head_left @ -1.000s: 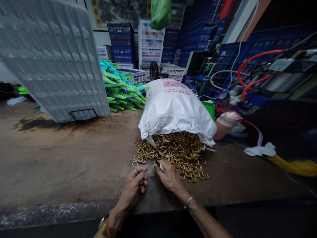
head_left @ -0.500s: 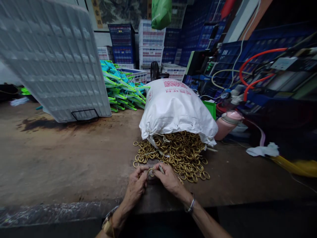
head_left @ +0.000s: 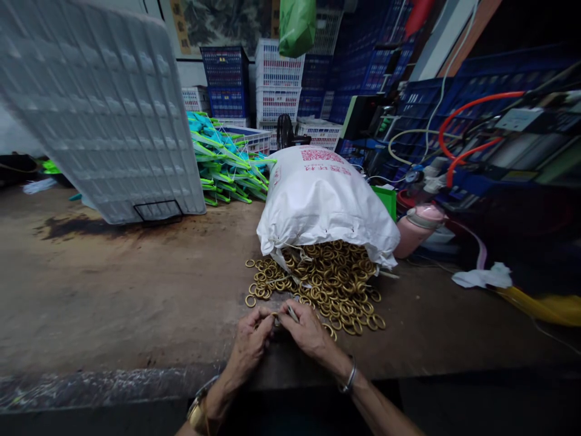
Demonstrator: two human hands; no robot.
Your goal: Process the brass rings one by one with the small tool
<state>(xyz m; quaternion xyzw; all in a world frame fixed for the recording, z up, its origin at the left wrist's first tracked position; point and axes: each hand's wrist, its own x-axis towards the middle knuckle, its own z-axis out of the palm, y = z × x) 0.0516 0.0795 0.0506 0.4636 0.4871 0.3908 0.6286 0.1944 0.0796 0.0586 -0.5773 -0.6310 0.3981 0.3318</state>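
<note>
Between my two hands, just above the front of the table, is a brass-coloured ring (head_left: 275, 315), mostly covered by fingers. My left hand (head_left: 252, 335) pinches the ring from the left. My right hand (head_left: 305, 327) is closed at the ring's other side and also holds a thin grey pointed tool (head_left: 293, 313), whose kind I cannot make out. Right behind the hands lies a heap of brass-coloured rings (head_left: 336, 284), spilling from the mouth of a white woven sack (head_left: 322, 206) with red print.
A grey ribbed plastic panel (head_left: 118, 121) stands upright at left. Beside it lie bright green and turquoise hangers (head_left: 227, 163). A pink bottle (head_left: 420, 227) and orange hoses (head_left: 447, 139) are at right. Stacked crates (head_left: 279, 79) fill the back. A green bag (head_left: 297, 27) hangs overhead.
The ring between my hands has turned and shows less of its opening. My fingers have shifted slightly closer together around it; the view has moved a little.
</note>
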